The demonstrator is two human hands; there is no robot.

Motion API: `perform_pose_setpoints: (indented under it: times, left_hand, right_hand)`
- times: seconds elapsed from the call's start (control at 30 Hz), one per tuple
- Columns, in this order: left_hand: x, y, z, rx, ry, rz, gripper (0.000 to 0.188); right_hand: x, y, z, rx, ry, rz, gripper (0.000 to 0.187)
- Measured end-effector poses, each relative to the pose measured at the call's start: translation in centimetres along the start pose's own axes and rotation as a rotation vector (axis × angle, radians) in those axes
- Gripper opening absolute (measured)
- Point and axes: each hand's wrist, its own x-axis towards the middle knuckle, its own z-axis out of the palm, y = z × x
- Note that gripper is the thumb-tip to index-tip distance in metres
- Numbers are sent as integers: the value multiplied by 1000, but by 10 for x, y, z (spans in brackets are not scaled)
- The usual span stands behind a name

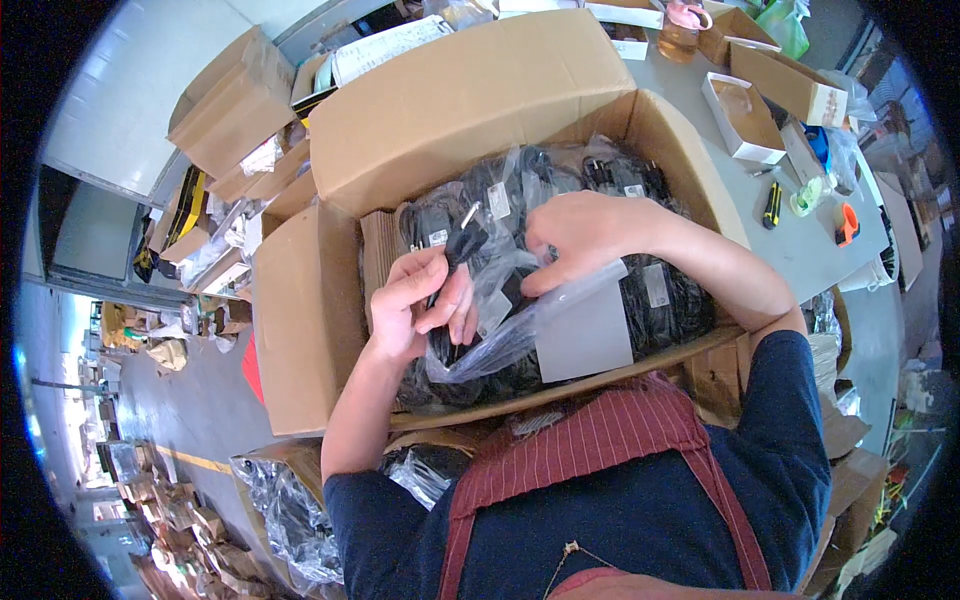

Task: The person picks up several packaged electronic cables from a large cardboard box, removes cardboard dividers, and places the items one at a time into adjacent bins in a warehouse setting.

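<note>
My left hand (415, 300) is closed on a black cable plug (462, 242) with a bright metal prong pointing up. My right hand (585, 232) bends over a clear plastic bag (490, 355), its fingers curled into the film; whether they also hold a cable is hidden. Both hands are above an open cardboard box (470, 85) filled with bagged bundles of black cables (650, 290). Small white labels (498, 200) show on several bundles. A plain white rectangle (585, 335) lies by the bag at the box's near side.
On the grey table (690, 100) at right are a yellow-and-black cutter (772, 204), an orange tape dispenser (847, 224), a small white-edged box (745, 115) and a pitcher (682, 32). More cartons (230, 100) stand at left. A plastic-lined box (290, 510) is below.
</note>
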Motion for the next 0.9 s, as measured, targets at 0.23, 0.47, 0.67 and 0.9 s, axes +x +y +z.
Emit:
perform_pose_setpoints:
  times: [0.23,0.47,0.67,0.9]
  left_hand:
    - [-4,3,-11,-38,61,4,51]
    - [-5,4,8,587,249,-225,26]
    - [-9,3,11,614,178,-278,25]
    - [-11,9,15,654,189,-303,20]
  right_hand:
    - [-6,-3,5,-77,-125,-61,38]
    - [-10,0,11,-127,119,16,40]
    - [-9,5,6,-26,-12,-65,38]
    - [1,25,0,132,-103,-293,35]
